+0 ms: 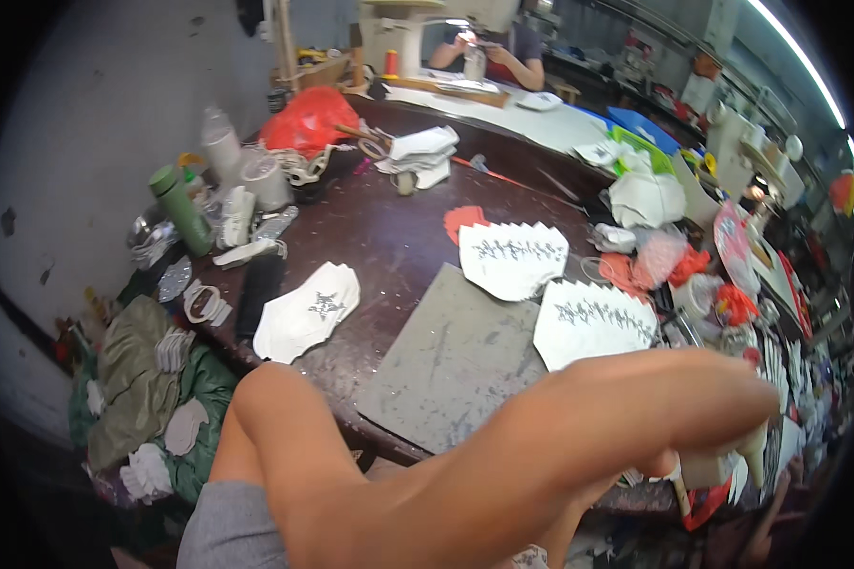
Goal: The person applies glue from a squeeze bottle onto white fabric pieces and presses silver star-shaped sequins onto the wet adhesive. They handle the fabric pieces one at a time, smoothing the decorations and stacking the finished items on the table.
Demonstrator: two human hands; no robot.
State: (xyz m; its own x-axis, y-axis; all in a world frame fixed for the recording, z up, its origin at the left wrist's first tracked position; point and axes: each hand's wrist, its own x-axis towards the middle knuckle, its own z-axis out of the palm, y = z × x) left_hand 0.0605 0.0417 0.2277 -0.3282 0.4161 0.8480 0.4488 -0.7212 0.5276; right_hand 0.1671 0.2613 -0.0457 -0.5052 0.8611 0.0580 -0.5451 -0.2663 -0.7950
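Note:
My left forearm stretches across the lower right, over the table's near edge. At its end my left hand is smeared by motion, so its fingers do not read. Below that arm a few fingertips show, apparently of my right hand, beside a pale block-like thing; the rest is hidden. Closest to the left hand lies a white scallop-edged fabric piece with a dark printed pattern. A similar white piece lies behind it. Both overlap a grey board. Farther left rests a white piece with a dark motif.
White folded pieces and scissors lie toward the back. A green bottle and a red plastic bag stand at left. Clutter, including a green basket, lines the right. Another person works behind.

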